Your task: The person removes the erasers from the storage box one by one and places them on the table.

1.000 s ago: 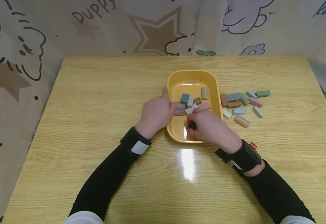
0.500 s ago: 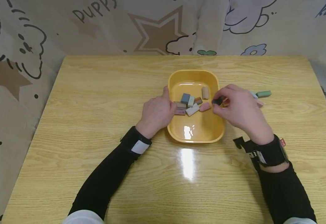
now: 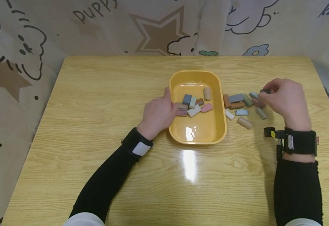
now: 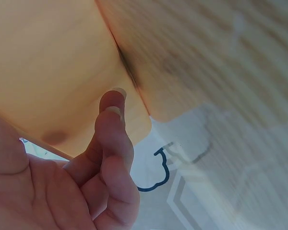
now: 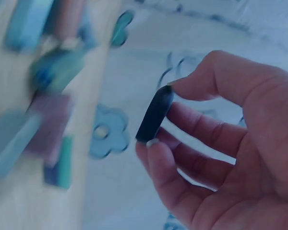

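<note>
My left hand (image 3: 159,114) grips the left side of a yellow plastic tray (image 3: 197,140). In the left wrist view, curled fingers (image 4: 116,129) lie against the tray's outer wall (image 4: 43,52). To the right of the tray, my right hand (image 3: 287,97) pinches a short black chalk stick (image 5: 155,114) between thumb and fingertips, above the table. Below it lie loose chalk pieces, among them a pink one (image 3: 258,103) and a pale green one (image 3: 261,113). Inside the tray are several more, including a white piece (image 3: 194,110), a pink piece (image 3: 207,108) and a dark blue block (image 3: 187,99).
Several chalk pieces lie close to the tray's right wall, such as a brown one (image 3: 226,101), a grey-blue one (image 3: 236,98) and a beige cylinder (image 3: 244,122). The wooden table (image 3: 96,94) ends at the back against a printed curtain (image 3: 107,34).
My right hand has carried the black chalk stick up from inside the tray and over to the right, above the loose pieces. My left hand has stayed on the tray.
</note>
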`<state>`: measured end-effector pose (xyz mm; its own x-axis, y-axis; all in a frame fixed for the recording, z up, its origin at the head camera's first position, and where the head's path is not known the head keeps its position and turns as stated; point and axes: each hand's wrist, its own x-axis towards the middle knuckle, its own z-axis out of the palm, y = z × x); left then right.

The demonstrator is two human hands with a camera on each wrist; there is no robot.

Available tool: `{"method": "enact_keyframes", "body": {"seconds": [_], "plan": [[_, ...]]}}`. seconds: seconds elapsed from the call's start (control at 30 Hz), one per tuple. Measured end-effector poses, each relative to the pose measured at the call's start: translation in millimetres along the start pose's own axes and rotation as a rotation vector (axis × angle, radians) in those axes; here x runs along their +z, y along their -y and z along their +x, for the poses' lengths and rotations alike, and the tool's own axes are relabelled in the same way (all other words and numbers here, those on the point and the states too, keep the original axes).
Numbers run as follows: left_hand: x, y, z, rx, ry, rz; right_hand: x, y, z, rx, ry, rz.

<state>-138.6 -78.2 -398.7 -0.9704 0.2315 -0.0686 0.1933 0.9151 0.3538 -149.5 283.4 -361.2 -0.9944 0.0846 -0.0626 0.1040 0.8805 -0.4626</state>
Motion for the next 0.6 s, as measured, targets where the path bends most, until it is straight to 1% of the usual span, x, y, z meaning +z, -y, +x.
{"method": "enact_keyframes", "body": {"seconds": [0.17, 0.3, 0.4, 0.6], "plan": [[0.1, 0.0, -0.3, 0.004, -0.001, 0.001, 3, -24, 7, 0.098, 0.073, -0.048], [0.0, 0.0, -0.5, 0.006, -0.004, 0.001, 7, -38, 10, 0.160, 0.148, -0.056], [-0.2, -0.1, -0.5, 0.006, -0.007, 0.003, 9, -44, 11, 0.176, 0.160, -0.053], [0.1, 0.3, -0.5, 0.012, -0.014, 0.009, 11, -48, 13, 0.176, 0.146, -0.056]]}}
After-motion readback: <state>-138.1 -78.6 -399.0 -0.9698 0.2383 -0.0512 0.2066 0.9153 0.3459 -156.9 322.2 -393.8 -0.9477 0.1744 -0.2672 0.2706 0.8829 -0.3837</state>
